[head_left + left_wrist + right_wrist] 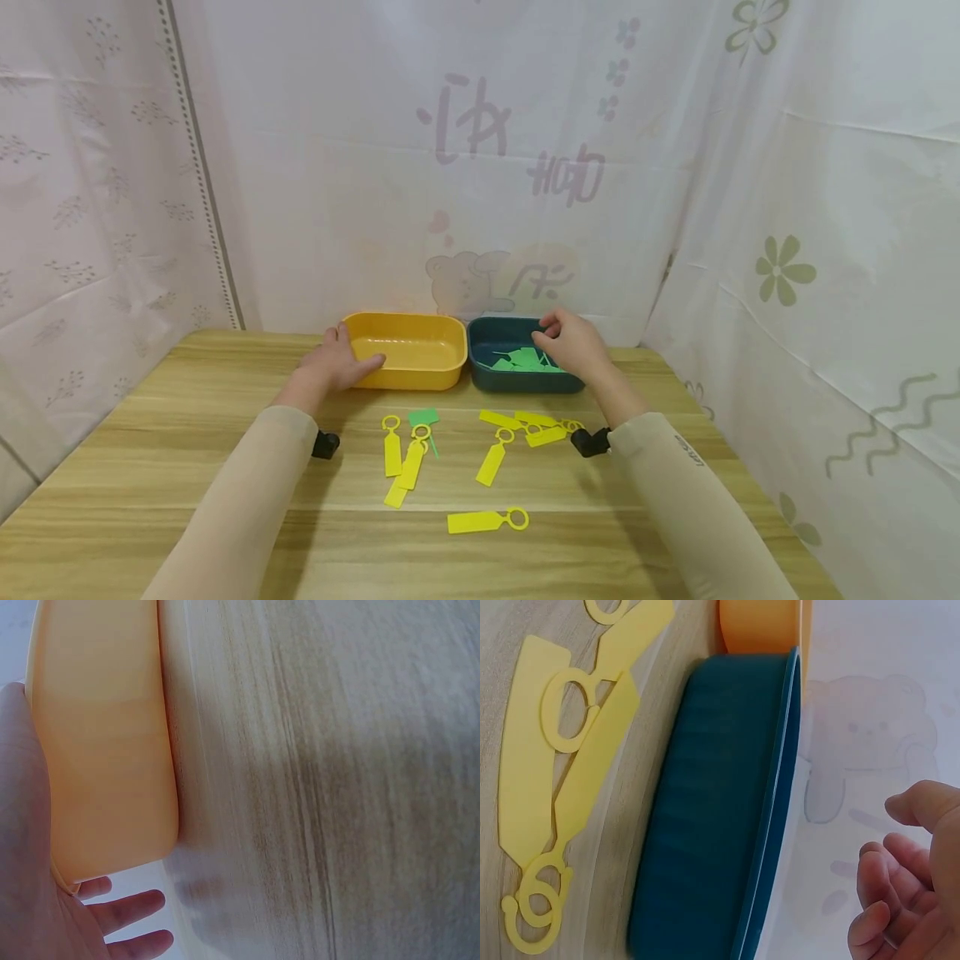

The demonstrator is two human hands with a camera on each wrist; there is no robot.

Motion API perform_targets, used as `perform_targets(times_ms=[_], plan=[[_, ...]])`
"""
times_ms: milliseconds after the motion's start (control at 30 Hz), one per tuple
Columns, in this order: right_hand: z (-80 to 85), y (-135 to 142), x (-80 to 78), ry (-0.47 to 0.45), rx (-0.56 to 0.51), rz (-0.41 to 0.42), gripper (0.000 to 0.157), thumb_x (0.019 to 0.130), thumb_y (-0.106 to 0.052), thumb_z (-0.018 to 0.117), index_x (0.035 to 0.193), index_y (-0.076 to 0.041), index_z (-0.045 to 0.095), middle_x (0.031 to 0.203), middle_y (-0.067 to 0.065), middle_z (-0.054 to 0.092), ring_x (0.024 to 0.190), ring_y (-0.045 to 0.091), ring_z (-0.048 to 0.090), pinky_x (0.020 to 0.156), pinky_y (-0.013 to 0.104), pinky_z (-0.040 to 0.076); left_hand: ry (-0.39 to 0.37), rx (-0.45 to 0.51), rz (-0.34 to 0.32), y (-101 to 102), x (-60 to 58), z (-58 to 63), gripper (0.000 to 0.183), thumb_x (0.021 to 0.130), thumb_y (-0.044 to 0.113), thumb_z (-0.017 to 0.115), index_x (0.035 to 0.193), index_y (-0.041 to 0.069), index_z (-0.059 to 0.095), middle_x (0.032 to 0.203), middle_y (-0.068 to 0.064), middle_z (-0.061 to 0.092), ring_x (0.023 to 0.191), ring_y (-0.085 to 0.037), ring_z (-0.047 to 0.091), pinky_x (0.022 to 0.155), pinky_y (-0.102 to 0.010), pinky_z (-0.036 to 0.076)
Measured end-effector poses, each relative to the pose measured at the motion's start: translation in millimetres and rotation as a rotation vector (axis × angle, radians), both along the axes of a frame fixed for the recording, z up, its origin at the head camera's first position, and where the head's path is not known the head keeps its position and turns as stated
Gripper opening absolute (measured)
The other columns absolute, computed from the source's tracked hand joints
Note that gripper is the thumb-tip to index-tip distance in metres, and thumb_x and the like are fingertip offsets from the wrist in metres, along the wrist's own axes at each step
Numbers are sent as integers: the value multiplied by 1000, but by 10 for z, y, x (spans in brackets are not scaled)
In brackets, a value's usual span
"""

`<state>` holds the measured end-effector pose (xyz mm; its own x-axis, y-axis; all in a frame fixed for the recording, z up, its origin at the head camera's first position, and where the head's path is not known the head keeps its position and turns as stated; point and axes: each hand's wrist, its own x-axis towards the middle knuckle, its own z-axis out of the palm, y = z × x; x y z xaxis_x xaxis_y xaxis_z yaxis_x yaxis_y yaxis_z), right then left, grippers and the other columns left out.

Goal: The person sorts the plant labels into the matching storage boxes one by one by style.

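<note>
My left hand (333,360) rests at the left end of a yellow plastic bin (412,380). Its thumb lies over the front rim; the other fingers extend loosely past the end wall, as the left wrist view shows. Over the right side of a dark teal bin (517,382), my right hand (573,340) hovers with loosely curled fingers and nothing between them. Inside the teal bin lie several green tags (525,358). In the right wrist view, the right hand is apart from the teal bin's rim (780,772).
Several flat yellow tags with ring ends lie before the bins: a left group (411,467), a right cluster (546,436), a single tag (491,464) and a nearer one (475,522). One green tag (423,417) touches the left group. A printed curtain (360,183) hangs behind the wooden table (360,550).
</note>
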<state>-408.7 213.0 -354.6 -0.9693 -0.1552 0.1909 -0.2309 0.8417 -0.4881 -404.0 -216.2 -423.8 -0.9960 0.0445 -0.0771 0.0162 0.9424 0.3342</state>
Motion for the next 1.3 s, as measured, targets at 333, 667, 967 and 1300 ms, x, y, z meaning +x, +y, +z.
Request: perform_targets(times_ms=[333, 667, 967, 1300], plan=[[-35, -67, 55, -14, -13, 36, 38, 108, -35, 68, 134, -8, 66, 122, 13, 75, 106, 31, 70, 96, 49, 60, 19, 3, -3, -1, 47, 33, 125, 102, 81, 41, 169, -15, -3, 177, -40, 9, 143, -65, 50, 118, -75, 42], [-68, -298, 143, -23, 23, 88, 39, 106, -39, 70, 135, -12, 68, 121, 7, 76, 104, 28, 71, 94, 48, 59, 15, 12, -2, 7, 40, 19, 125, 101, 81, 41, 170, -13, -4, 178, -39, 7, 144, -65, 49, 119, -76, 40], [-126, -672, 303, -37, 19, 168, 33, 105, -36, 74, 131, -16, 71, 117, 3, 76, 105, 25, 69, 95, 45, 61, 23, 15, -5, 13, 69, 34, 125, 101, 82, 40, 170, -14, -3, 178, -39, 9, 143, -66, 49, 119, -76, 40], [-271, -1011, 446, -49, 58, 302, 24, 104, -28, 75, 123, -13, 73, 106, -2, 73, 96, 19, 64, 95, 39, 60, 10, 15, -2, -11, 23, 10, 125, 101, 82, 40, 170, -13, -5, 178, -38, 5, 145, -65, 48, 120, -74, 41]])
